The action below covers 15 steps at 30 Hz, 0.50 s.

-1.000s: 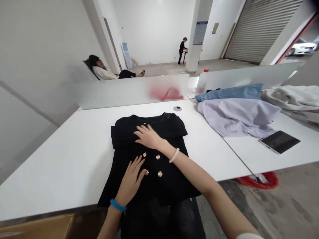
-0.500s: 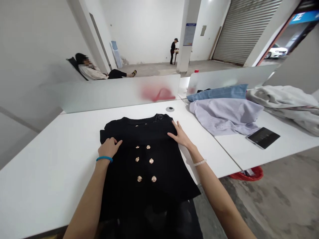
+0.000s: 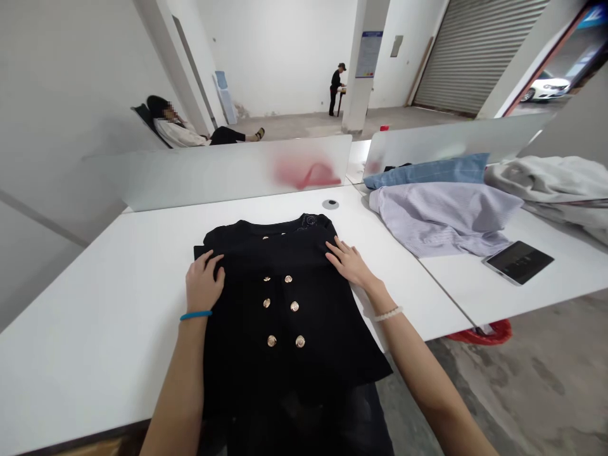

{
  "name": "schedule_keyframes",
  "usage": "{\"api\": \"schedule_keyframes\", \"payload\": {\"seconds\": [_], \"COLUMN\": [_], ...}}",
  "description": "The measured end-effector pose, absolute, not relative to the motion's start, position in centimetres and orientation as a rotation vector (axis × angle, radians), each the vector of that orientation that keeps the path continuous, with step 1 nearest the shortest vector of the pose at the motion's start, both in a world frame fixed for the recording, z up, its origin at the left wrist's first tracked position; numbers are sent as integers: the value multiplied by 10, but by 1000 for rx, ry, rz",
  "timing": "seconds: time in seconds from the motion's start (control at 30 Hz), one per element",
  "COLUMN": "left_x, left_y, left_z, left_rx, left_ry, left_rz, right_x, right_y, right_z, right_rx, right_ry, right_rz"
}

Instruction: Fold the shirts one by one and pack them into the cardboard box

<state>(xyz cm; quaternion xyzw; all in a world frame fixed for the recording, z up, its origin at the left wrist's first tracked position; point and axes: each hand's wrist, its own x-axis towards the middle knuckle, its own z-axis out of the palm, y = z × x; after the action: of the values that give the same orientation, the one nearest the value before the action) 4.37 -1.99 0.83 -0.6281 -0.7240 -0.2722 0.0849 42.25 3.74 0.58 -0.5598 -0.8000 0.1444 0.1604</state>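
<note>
A black top (image 3: 323, 335) with gold buttons in two columns lies front up on the white table, its lower end at the near edge. Its neckline points away from me, with a dark ornament (image 3: 311, 221) near the right shoulder. A horizontal line crosses the cloth above the middle buttons. On the left edge of the top, below the shoulder, rests my left hand (image 3: 203, 278), fingers apart and lightly bent. My right hand (image 3: 350, 263) lies open across the opposite edge, its fingertips on the fabric. Neither hand grips anything.
Right of the seam in the white table (image 3: 142, 266) lie a striped lilac garment (image 3: 441, 212), blue cloth (image 3: 432, 170), pale grey cloth (image 3: 560, 177) and a tablet (image 3: 519, 261). Frosted dividers (image 3: 213, 174) line the back. A red bin (image 3: 498, 332) stands below. Two people are farther off.
My left hand has gone from bent fingers at the top's edge to a more spread, flatter pose. The right hand stays on the right edge. The whole view has shifted slightly.
</note>
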Motion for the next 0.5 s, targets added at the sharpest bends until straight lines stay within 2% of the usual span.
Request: {"api": "schedule_keyframes", "payload": {"seconds": [0.13,0.27,0.4,0.5], "left_x": [39,37,35,35], "left_y": [-14,-12,-15,-15], "left_z": [-2,-4,-3,-2], "left_rx": [-2016,-2014,-2029,-2009], "left_ry": [-2371,-2427,-2446,-2480], "left_rz": [-563,-600,-657,-685], "right_x": [414,391,387,403], "right_y": [39,55,78,97], "right_z": [31,42,26,18], "right_rx": [-1667,-1537,-1561,-1500], "right_ry": [-2319,-2394,-2430,-2237], "right_rz": [273,110,354,543]}}
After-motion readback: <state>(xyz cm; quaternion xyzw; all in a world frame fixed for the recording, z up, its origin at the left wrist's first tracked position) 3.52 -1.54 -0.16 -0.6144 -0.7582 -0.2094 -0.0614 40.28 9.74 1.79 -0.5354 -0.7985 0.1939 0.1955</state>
